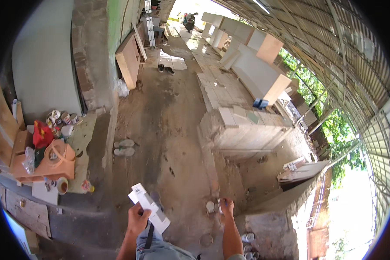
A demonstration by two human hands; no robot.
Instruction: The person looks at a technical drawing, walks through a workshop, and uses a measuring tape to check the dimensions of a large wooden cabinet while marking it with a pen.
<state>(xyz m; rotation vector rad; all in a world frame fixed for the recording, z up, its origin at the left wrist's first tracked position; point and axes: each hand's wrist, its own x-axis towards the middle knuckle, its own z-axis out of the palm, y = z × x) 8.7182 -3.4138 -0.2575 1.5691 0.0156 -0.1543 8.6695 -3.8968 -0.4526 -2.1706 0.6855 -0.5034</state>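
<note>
My left hand (138, 219) is closed on a long white flat piece with grey patches (157, 216), which looks like folded card or paper. The piece slants from upper left to lower right in front of my body. Off to the right, my right hand (226, 206) is closed, with a small white object (220, 205) at its fingers that is too small to name. Just left of that hand, a round pale can or lid (210, 206) is on the ground.
Grey shoes (124, 147) lie left of the path; dark shoes (166, 69) lie farther off. An orange box (69, 162) with jars and bags stands at left. A concrete block (247, 136) and white cabinets (251, 76) line the right. Several cans (248, 237) sit at lower right.
</note>
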